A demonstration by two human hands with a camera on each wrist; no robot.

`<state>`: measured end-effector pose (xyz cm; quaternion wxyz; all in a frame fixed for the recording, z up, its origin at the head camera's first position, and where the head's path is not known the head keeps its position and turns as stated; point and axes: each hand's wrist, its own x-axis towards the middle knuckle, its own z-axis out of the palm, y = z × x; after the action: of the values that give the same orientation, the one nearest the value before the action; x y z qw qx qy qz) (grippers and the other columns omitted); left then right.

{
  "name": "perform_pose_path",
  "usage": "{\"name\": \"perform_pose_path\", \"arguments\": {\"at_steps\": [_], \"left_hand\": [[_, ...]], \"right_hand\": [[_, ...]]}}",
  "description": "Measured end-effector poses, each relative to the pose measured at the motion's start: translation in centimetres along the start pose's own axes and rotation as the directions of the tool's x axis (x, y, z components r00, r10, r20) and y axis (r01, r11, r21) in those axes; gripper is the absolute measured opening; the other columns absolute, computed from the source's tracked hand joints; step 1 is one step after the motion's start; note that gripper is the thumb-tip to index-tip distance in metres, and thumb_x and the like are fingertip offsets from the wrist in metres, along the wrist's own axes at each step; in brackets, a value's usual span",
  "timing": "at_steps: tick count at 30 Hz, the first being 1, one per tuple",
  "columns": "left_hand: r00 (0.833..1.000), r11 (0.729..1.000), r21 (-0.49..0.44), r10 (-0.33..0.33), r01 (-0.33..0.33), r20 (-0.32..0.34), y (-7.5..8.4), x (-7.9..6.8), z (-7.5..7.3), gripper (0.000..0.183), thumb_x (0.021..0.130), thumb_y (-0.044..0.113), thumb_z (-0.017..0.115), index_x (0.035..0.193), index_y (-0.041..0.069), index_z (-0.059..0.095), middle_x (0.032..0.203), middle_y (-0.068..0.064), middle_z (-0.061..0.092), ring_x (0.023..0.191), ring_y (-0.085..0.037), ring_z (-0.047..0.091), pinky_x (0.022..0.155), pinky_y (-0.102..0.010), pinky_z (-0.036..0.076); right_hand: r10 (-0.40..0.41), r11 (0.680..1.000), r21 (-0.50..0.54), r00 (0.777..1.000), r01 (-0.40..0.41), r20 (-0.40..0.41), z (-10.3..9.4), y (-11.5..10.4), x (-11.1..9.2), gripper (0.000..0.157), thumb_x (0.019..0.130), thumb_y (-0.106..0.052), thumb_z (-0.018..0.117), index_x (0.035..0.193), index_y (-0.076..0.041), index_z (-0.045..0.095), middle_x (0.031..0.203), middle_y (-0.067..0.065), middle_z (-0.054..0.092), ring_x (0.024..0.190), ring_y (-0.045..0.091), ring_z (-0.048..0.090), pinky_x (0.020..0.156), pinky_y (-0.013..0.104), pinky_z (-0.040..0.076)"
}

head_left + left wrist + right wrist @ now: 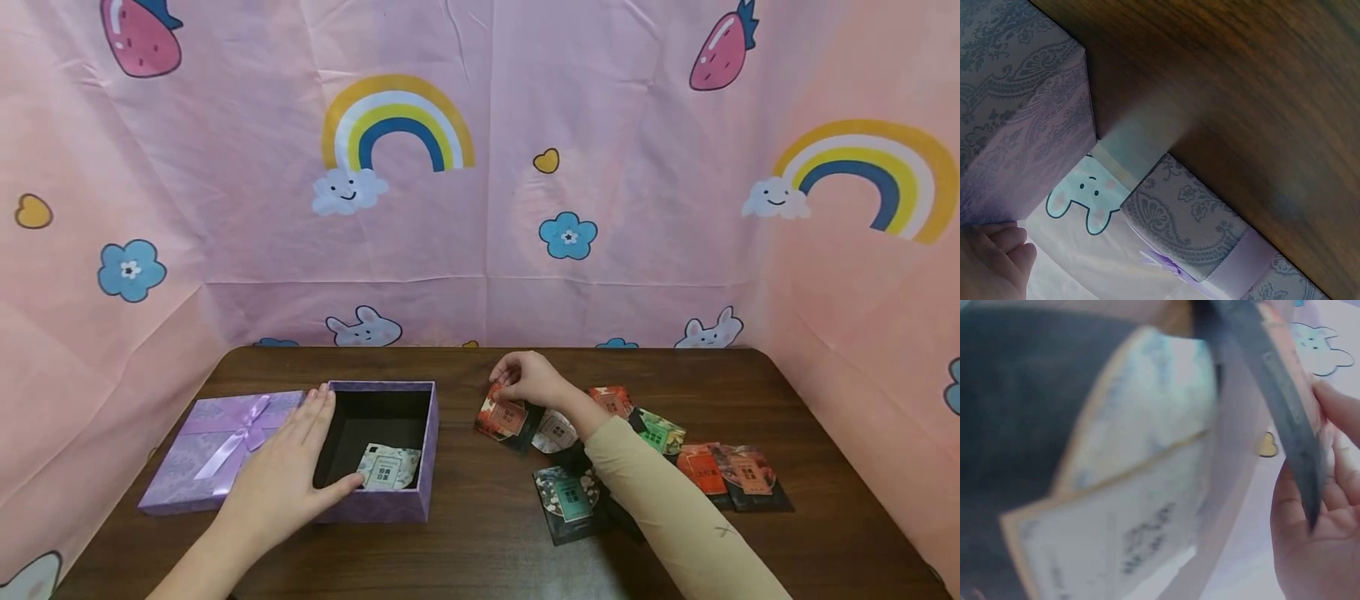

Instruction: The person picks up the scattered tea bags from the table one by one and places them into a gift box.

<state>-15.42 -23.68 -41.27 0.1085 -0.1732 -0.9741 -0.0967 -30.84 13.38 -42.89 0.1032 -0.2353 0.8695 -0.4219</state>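
My left hand (288, 467) lies against the left side of an open purple box (431, 450), fingers extended along its wall and thumb reaching over the front rim. Inside the box sits a pale floral tea packet (390, 468). In the right wrist view, a black-and-red tea packet (1288, 406) is pinched between the thumb and fingers of my right hand (1316, 537). From the head view, that right hand is above the table, right of the box, gripping the packet's upper edge. A white-labelled tea packet (555, 432) lies just beside it.
The purple lid (187, 450) with its ribbon bow lies left of the box. Several more packets are spread on the right, among them a teal one (567, 500), a green one (660, 432) and a red one (701, 471). A printed cloth (480, 250) surrounds the wooden table (487, 550).
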Motion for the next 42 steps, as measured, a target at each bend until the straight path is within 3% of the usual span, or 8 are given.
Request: {"name": "perform_pose_path", "arguments": {"at_steps": [10,23,33,42], "left_hand": [[1.000,1.000,-0.010,-0.011,0.011,0.018,-0.1,0.1,0.0,0.116,0.090,0.068,0.072,0.168,-0.001,0.021,0.175,-0.021,0.025,0.159,-0.045,0.032,0.121,-0.066,0.040],[0.999,1.000,-0.009,-0.013,0.014,0.046,-0.2,0.2,-0.1,0.117,0.090,0.069,0.070,0.168,-0.002,0.019,0.175,-0.024,0.022,0.160,-0.046,0.029,0.124,-0.067,0.036],[1.000,1.000,-0.014,0.003,-0.002,0.030,-0.3,0.3,-0.2,0.115,0.091,0.067,0.071,0.167,-0.003,0.021,0.175,-0.024,0.023,0.160,-0.046,0.029,0.125,-0.066,0.035],[1.000,1.000,-0.010,0.004,-0.004,0.030,-0.3,0.3,-0.2,0.115,0.090,0.067,0.072,0.167,-0.004,0.023,0.174,-0.024,0.025,0.160,-0.045,0.029,0.125,-0.065,0.035]], "right_hand": [[0.059,0.986,0.160,0.993,-0.042,-0.102,-1.1,-2.2,0.0,0.007,0.092,-0.003,0.080,0.096,0.000,0.076,0.086,0.003,0.074,0.075,0.008,0.067,0.072,0.023,0.058],[-0.001,0.998,0.054,0.985,0.010,-0.170,-3.3,-4.7,-0.4,0.008,0.093,-0.006,0.079,0.097,-0.001,0.082,0.090,0.013,0.081,0.074,0.004,0.069,0.071,0.021,0.057],[0.000,0.996,0.087,0.964,0.024,-0.266,-4.7,-6.6,-0.5,0.007,0.094,-0.009,0.079,0.097,-0.003,0.082,0.089,0.010,0.080,0.075,0.006,0.069,0.070,0.023,0.055],[-0.030,0.987,0.138,0.939,0.082,-0.342,-4.7,-8.7,-0.2,0.009,0.093,-0.011,0.081,0.097,-0.004,0.083,0.090,0.010,0.081,0.075,0.005,0.070,0.069,0.023,0.057]]}}
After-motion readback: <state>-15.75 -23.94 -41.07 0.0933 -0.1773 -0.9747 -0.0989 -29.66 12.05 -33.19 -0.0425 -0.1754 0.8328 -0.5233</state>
